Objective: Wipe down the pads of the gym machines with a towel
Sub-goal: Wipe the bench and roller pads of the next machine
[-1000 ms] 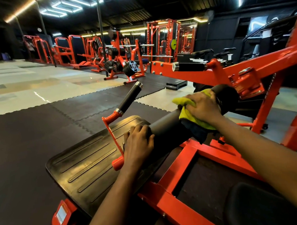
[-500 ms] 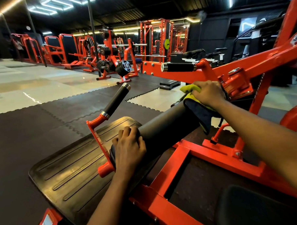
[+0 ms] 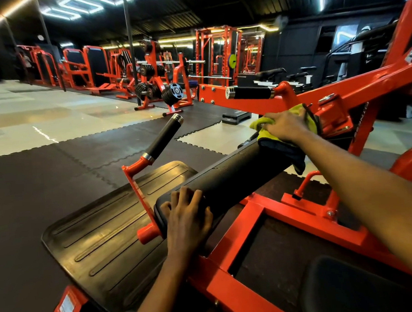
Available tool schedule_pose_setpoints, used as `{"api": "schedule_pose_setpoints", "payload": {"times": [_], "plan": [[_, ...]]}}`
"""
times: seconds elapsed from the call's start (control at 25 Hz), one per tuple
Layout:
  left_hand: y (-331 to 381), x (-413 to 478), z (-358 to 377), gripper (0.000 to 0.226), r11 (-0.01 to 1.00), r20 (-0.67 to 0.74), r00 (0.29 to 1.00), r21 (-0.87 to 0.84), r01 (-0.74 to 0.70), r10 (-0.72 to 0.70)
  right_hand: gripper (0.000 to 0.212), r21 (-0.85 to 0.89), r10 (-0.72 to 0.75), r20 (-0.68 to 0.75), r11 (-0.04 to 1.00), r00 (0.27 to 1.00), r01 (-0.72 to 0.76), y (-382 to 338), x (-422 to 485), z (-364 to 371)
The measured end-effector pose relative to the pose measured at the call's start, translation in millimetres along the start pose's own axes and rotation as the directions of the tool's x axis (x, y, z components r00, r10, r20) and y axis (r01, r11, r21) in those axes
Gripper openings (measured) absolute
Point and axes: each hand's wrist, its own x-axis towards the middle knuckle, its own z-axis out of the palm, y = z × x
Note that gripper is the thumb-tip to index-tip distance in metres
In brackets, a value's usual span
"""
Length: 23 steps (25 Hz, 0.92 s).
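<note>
Wiping the black cylindrical vinyl roller pad (image 3: 236, 173), I cup my right grip (image 3: 285, 126) over the yellow-green cloth towel (image 3: 260, 128); my left grip (image 3: 189, 218), fingers flat, braces it.

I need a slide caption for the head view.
Right hand holds a yellow towel on the far end of the black roller pad; left hand rests on its near end.
</note>
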Motion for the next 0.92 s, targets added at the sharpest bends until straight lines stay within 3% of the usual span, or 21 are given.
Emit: {"api": "schedule_pose_setpoints", "payload": {"times": [0.12, 0.28, 0.4, 0.56, 0.64, 0.92], "plan": [[-4.2, 2.5, -0.1, 0.041, 0.998, 0.028, 1.0, -0.054, -0.012, 0.013, 0.047, 0.028, -0.181, -0.056, 0.983, 0.982, 0.183, -8.8, -22.7, 8.1], [-18.5, -7.2, -6.1, 0.041, 0.996, 0.003, 0.999, -0.079, -0.045, 0.045, 0.037, 0.012, -0.013, -0.19, 1.0, 0.982, 0.016, -17.9, -22.8, 7.0], [-33.1, -17.5, -15.1, 0.041, 0.994, -0.024, 0.999, -0.112, 0.02, -0.023, 0.038, -0.031, -0.136, -0.136, 0.991, 0.981, 0.133, -27.0, -30.5, 17.5], [-39.5, -18.5, -18.1, 0.042, 0.99, -0.016, 1.0, -0.138, 0.008, -0.011, 0.043, -0.025, -0.112, -0.258, 0.994, 0.959, 0.11, -41.9, -46.3, 26.5], [-39.9, -18.5, -19.0, 0.042, 0.989, -0.01, 1.0, -0.151, -0.003, 0.002, 0.04, -0.018, -0.183, -0.228, 0.983, 0.956, 0.184, -51.7, -53.6, 32.6], [-58.3, -31.9, -32.4, 0.037, 0.943, -0.043, 0.993, -0.321, 0.091, -0.111, 0.025, -0.078, -0.22, -0.21, 0.975, 0.953, 0.208, -98.4, -73.1, 49.5]]}}
